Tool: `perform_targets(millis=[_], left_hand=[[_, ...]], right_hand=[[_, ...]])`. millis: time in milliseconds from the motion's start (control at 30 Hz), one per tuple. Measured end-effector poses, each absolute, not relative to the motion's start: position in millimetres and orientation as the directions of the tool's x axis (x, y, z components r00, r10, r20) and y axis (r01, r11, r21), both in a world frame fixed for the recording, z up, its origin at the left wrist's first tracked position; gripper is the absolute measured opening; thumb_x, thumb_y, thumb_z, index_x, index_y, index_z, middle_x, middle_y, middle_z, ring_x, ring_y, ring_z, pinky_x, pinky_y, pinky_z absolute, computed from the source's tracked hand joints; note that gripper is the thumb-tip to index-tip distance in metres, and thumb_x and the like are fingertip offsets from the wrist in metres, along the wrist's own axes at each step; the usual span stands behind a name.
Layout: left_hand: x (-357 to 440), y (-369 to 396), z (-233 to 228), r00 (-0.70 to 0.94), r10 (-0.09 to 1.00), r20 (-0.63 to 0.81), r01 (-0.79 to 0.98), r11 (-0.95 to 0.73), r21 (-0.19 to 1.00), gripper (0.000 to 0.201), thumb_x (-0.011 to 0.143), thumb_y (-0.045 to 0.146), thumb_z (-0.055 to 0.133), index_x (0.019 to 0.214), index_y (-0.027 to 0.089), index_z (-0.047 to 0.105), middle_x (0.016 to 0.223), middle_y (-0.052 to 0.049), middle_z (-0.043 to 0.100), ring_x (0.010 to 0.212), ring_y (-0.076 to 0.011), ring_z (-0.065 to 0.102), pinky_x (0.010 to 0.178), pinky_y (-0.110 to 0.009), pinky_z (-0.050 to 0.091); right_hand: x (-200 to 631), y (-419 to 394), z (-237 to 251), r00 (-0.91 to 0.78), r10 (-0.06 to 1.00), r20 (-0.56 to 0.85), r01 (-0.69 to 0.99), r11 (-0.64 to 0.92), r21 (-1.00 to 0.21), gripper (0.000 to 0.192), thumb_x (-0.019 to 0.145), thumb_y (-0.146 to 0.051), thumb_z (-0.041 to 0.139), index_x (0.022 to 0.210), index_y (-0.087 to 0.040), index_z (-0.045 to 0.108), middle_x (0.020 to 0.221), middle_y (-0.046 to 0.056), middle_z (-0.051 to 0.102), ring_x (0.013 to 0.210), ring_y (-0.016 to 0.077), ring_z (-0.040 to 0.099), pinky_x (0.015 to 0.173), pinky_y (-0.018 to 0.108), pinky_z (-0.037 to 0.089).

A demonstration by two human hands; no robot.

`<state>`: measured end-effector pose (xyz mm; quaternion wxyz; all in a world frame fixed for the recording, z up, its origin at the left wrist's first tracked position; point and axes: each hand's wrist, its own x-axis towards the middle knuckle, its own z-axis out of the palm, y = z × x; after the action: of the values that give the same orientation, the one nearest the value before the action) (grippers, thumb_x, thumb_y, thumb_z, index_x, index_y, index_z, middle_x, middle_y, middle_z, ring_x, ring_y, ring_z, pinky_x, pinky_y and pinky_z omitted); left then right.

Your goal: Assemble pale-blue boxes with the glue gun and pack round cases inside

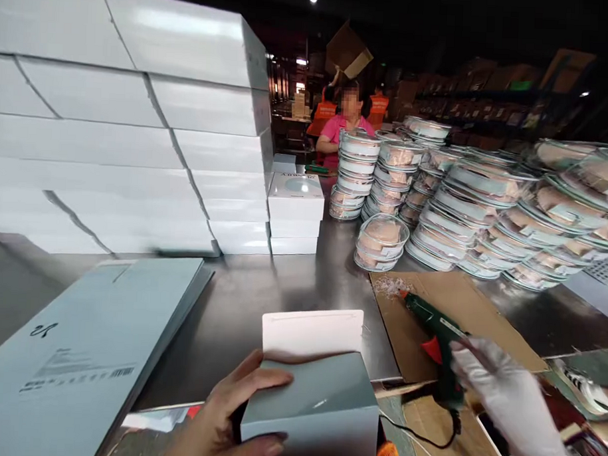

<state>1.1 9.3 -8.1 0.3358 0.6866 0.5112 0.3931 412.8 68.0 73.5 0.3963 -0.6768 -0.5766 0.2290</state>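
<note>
Two hands: left hand [222,418] grip closed round grey box [312,401]; gloved right hand [507,401] apparently clasps glue gun [437,339].

A small grey-blue cardboard box [310,404] with a white flap raised open at its far edge stands upright at the near edge of the steel table [261,300]. Right of the box, a green hot-glue gun [437,339] with a red trigger lies on a brown cardboard sheet [461,306], nozzle pointing away.
</note>
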Motion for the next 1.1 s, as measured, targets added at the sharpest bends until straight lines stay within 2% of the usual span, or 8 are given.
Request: perform_targets(millis=[100, 200, 367, 700, 867, 967, 1033, 1100], left_hand=[[7, 11, -10, 0.189, 0.965, 0.181, 0.428, -0.247, 0.870, 0.050, 0.078, 0.048, 0.084, 0.126, 0.040, 0.074, 0.133, -0.008, 0.075, 0.139, -0.0385, 0.058, 0.103, -0.043, 0.058], [26, 9, -10, 0.069, 0.965, 0.254, 0.261, -0.264, 0.929, 0.045, 0.075, 0.056, 0.084, 0.115, 0.036, 0.077, 0.138, -0.009, 0.069, 0.131, -0.0388, 0.064, 0.100, -0.041, 0.059], [54, 9, 5, -0.119, 0.941, 0.317, -0.142, -0.332, 0.932, 0.038, 0.087, 0.045, 0.080, 0.117, 0.043, 0.058, 0.124, 0.000, 0.066, 0.124, -0.0276, 0.066, 0.098, -0.037, 0.056], [21, 24, 36, 0.336, 0.913, 0.230, 0.171, -0.299, 0.939, 0.018, 0.093, 0.047, 0.070, 0.106, 0.037, 0.078, 0.112, -0.007, 0.057, 0.116, -0.0268, 0.061, 0.098, -0.036, 0.056], [6, 28, 30, -0.293, 0.950, 0.108, -0.038, -0.125, 0.991, 0.028, 0.078, 0.052, 0.084, 0.095, 0.030, 0.081, 0.114, -0.003, 0.066, 0.101, -0.0196, 0.065, 0.077, -0.018, 0.055], [10, 30, 9, -0.561, 0.804, -0.196, -0.357, -0.021, 0.934, 0.053, 0.073, 0.063, 0.083, 0.113, 0.031, 0.071, 0.096, 0.001, 0.070, 0.076, -0.0172, 0.065, 0.060, -0.021, 0.056], [17, 32, -3, -0.550, 0.801, -0.235, -0.342, 0.041, 0.939, 0.061, 0.079, 0.066, 0.075, 0.127, 0.030, 0.064, 0.105, -0.003, 0.072, 0.091, -0.0245, 0.071, 0.074, -0.031, 0.062], [20, 35, -5, -0.540, 0.842, -0.015, -0.077, -0.032, 0.997, 0.070, 0.084, 0.061, 0.074, 0.143, 0.032, 0.052, 0.141, -0.009, 0.062, 0.131, -0.0345, 0.060, 0.103, -0.046, 0.055]], right_hand=[[356, 57, 67, -0.221, 0.967, 0.124, 0.292, 0.187, -0.938, 0.101, 0.082, -0.069, 0.073, 0.161, -0.032, 0.023, 0.137, 0.015, 0.067, 0.126, 0.0298, 0.066, 0.105, 0.045, 0.053], [313, 52, 54, -0.498, 0.836, 0.229, 0.017, 0.273, -0.962, 0.105, 0.090, -0.061, 0.070, 0.162, -0.046, -0.005, 0.145, 0.011, 0.058, 0.136, 0.0272, 0.058, 0.109, 0.046, 0.050], [308, 53, 42, -0.534, 0.774, 0.340, 0.100, 0.457, -0.884, 0.074, 0.092, -0.035, 0.070, 0.156, -0.047, 0.033, 0.129, 0.006, 0.061, 0.131, 0.0239, 0.060, 0.108, 0.038, 0.050], [318, 65, 65, -0.702, 0.622, 0.347, 0.193, 0.635, -0.748, 0.059, 0.087, -0.022, 0.079, 0.141, -0.038, 0.061, 0.144, 0.008, 0.060, 0.128, 0.0229, 0.064, 0.105, 0.033, 0.052], [333, 66, 55, -0.532, 0.840, 0.105, 0.000, 0.124, -0.992, 0.067, 0.091, -0.060, 0.069, 0.152, -0.050, 0.044, 0.157, 0.007, 0.052, 0.140, 0.0290, 0.055, 0.109, 0.047, 0.050], [330, 68, 42, -0.416, 0.909, -0.036, -0.097, -0.083, -0.992, 0.063, 0.079, -0.065, 0.079, 0.134, -0.037, 0.067, 0.124, 0.009, 0.076, 0.105, 0.0276, 0.075, 0.091, 0.042, 0.061], [326, 71, 41, -0.274, 0.962, -0.018, -0.118, -0.053, -0.992, 0.040, 0.079, -0.060, 0.082, 0.106, -0.031, 0.078, 0.096, 0.004, 0.081, 0.080, 0.0225, 0.077, 0.075, 0.034, 0.064], [324, 74, 51, -0.135, 0.987, 0.089, -0.108, 0.074, -0.991, 0.025, 0.086, -0.055, 0.077, 0.094, -0.031, 0.078, 0.084, 0.000, 0.079, 0.072, 0.0182, 0.074, 0.068, 0.027, 0.061]])
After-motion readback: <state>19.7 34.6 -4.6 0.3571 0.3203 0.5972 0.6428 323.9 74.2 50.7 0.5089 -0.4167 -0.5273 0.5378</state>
